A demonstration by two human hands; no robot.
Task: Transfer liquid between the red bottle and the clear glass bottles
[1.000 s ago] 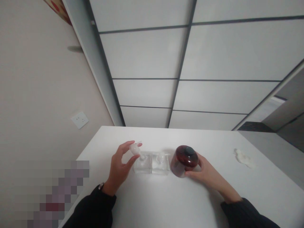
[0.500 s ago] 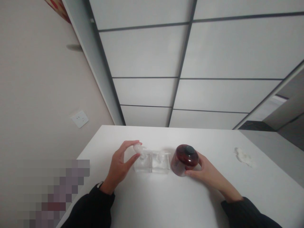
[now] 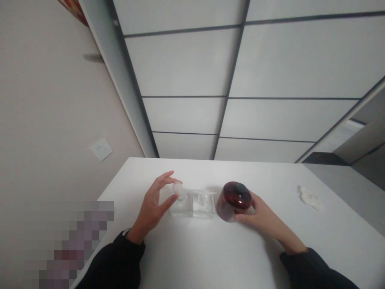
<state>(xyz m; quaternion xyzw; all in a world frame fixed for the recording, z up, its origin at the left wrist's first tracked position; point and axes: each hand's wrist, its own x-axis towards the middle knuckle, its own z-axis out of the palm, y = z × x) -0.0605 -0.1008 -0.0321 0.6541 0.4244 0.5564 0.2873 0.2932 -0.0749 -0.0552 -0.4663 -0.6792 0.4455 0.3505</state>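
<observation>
A clear box (image 3: 192, 212) with two compartments side by side stands on the white table. My left hand (image 3: 154, 202) has its thumb and a fingertip at the round clear knob (image 3: 177, 188) above the left compartment; the index finger is lifted away. Over the right compartment shows a second rounded clear piece (image 3: 205, 196). Just right of the box, my right hand (image 3: 257, 210) is wrapped around the side of a round jar (image 3: 227, 206) with a shiny dark red top and black knob. Its fingers behind the jar are partly hidden.
A crumpled white piece, maybe tissue (image 3: 309, 197), lies on the table (image 3: 192, 257) to the right. White panelled doors (image 3: 186, 114) rise behind the table. On the left wall is a socket (image 3: 102, 150). A blurred patch covers the lower left.
The clear knob at my left hand has shifted slightly right, and my left index finger has lifted off it. My right hand and the jar have kept their place.
</observation>
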